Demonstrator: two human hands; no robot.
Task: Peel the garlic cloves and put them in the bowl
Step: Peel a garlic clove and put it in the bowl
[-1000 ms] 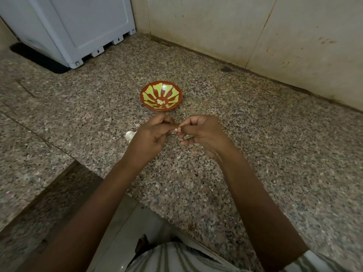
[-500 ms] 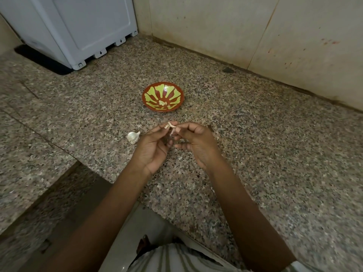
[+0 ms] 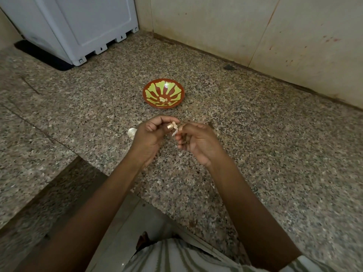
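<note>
Hands first, in the head view. We see the left hand (image 3: 149, 137) with its fingers curled in. Its thumb and first finger pinch a small garlic clove (image 3: 174, 125). The right hand (image 3: 199, 143) is curled too, and its fingertips (image 3: 181, 127) pinch the same clove from the other side. A thin pale strip of skin (image 3: 174, 133) hangs down from the clove between the two hands. Both hands are over the counter (image 3: 255, 154), close to each other.

The bowl (image 3: 177, 86) sits on the counter just past the hands and does not touch them. It is red-brown with yellow-green shapes. A few pale peeled cloves (image 3: 163, 99) lie at its bottom. A white garlic bulb (image 3: 131, 132) lies on the counter just left of the left hand, and part of it hides behind that hand.

The counter is speckled stone. Its far edge meets the wall (image 3: 216, 26), well past the bowl. Its near edge runs on a slant under the arms. Below that edge we see pale floor (image 3: 135, 222) and a striped shirt (image 3: 176, 256). A wide stretch of stone runs from the right hand out to the wall.

A big white machine (image 3: 78, 26) stands on a black mat (image 3: 43, 55) at the far left, well apart from the bowl. On the small feet along its bottom edge we see tiny black arrows (image 3: 101, 49) that point down.
</note>
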